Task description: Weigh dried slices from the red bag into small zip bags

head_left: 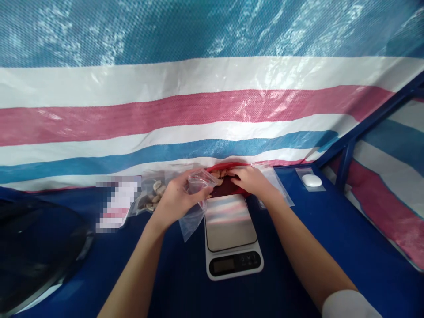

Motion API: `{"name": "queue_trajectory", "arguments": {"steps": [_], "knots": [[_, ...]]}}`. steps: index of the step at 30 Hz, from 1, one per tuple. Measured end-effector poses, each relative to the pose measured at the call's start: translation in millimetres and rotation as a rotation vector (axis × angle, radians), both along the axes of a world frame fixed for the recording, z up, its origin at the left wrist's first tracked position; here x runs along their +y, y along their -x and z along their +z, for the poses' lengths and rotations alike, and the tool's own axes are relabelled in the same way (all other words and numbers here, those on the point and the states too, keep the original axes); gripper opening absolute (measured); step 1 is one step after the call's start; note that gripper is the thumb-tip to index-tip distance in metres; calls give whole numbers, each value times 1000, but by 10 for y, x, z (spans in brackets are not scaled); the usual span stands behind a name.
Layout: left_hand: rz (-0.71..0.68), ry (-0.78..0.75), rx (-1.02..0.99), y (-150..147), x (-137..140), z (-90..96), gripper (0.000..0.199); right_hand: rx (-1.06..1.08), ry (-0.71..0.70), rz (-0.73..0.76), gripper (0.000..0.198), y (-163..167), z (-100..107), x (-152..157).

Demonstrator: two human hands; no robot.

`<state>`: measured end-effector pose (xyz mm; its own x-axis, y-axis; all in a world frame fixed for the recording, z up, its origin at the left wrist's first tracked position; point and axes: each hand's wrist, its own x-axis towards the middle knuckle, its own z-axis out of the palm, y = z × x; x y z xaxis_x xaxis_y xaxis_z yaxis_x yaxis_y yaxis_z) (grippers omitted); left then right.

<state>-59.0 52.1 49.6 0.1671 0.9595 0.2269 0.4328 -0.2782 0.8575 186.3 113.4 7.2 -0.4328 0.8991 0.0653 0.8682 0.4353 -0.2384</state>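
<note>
My left hand (pixel 181 192) is closed on a clear zip bag (pixel 192 221), its mouth gathered between thumb and fingers. The bag hangs beside the left edge of a white kitchen scale (pixel 232 238) with a metal plate. Behind the scale lies a red container (pixel 228 165), a bag or a shallow bowl, holding brown dried pieces (pixel 217 176). Over this container my right hand (pixel 248 177) reaches in from the right. Its fingers are bent and closed at the brown pieces, close to the bag's mouth; the fingertips are partly hidden among them.
Left of my left hand lies another clear bag with pale dried slices (pixel 158 190), then a blurred-out phone-like object (pixel 121 205). A round black object (pixel 39 251) stands at the left edge. To the right are flat clear bags (pixel 281 187) and a white oval item (pixel 311 180). Striped tarp (pixel 198 106) hangs behind.
</note>
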Motion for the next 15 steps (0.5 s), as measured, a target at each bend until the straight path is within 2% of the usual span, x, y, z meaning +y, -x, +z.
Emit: {"name": "queue_trajectory", "arguments": {"steps": [8,12,15], "knots": [[-69,-38,-29,-67,-23,18,34,37,52,-25,41,-61,-60,52],[-83,-26,-33,-73,-13,11,34,56,47,-28,42,-56,-76,70],[-84,5,-29,-80,-11,-10,34,80,69,-29,36,-70,-70,99]]}}
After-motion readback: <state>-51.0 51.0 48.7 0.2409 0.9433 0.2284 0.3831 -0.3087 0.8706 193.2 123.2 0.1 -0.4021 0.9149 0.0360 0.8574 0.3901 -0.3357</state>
